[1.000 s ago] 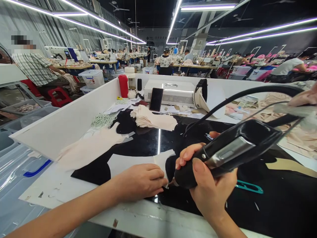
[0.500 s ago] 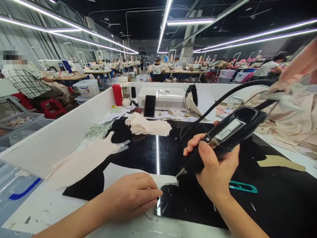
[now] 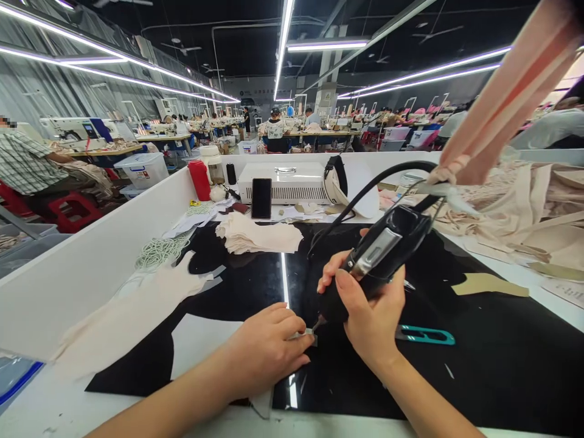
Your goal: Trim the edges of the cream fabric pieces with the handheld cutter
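Note:
My right hand (image 3: 371,316) is wrapped around a black corded handheld cutter (image 3: 387,237), tilted so its thin metal tip points down and left. The tip meets the narrow right end of a white cut piece (image 3: 205,337) that lies on the black glossy board (image 3: 479,340). Over that narrow end, my left hand (image 3: 274,347) is closed, bent fingers pressed together and covering much of it. Whether the piece is cloth or paper is unclear. Teal thread snips (image 3: 426,334) lie to the right of my right wrist.
Pale fabric pieces are stacked (image 3: 258,234) at the board's back; another long piece (image 3: 132,310) lies left. A phone (image 3: 261,198) leans on a white vented box (image 3: 285,182). The cutter's cable (image 3: 365,188) arches behind, tied to a hanging pink strip (image 3: 506,109). Fabric heaps (image 3: 542,201) stand right.
My left hand has slid right along the white piece, closer to the cutter's tip. The view has turned slightly right, so most things sit further left.

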The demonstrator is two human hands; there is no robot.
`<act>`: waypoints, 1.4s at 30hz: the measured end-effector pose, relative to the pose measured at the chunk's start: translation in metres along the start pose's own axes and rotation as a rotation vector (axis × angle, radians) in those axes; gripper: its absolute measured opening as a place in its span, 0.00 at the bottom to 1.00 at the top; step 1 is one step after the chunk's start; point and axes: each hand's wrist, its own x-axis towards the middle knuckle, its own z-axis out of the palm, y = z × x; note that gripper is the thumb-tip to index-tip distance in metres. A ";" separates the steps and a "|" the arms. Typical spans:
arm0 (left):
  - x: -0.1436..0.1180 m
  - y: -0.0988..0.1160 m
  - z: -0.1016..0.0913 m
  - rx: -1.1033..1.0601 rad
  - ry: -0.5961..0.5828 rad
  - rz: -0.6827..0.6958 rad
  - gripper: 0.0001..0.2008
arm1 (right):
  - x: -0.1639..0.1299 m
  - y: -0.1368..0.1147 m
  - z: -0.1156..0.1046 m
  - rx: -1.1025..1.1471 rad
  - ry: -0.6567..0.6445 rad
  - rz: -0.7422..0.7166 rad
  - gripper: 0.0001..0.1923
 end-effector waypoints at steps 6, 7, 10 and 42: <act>-0.004 -0.003 0.002 0.029 -0.028 -0.036 0.11 | 0.001 -0.004 0.004 0.001 0.012 -0.003 0.20; -0.005 -0.003 0.002 0.035 -0.022 -0.035 0.11 | 0.001 -0.005 0.004 0.001 0.016 -0.003 0.19; -0.007 -0.003 0.001 0.054 -0.002 -0.041 0.12 | 0.002 -0.006 0.005 -0.001 0.017 -0.006 0.18; -0.010 -0.002 0.002 0.036 -0.104 -0.098 0.19 | 0.001 0.002 0.002 0.055 0.017 -0.022 0.17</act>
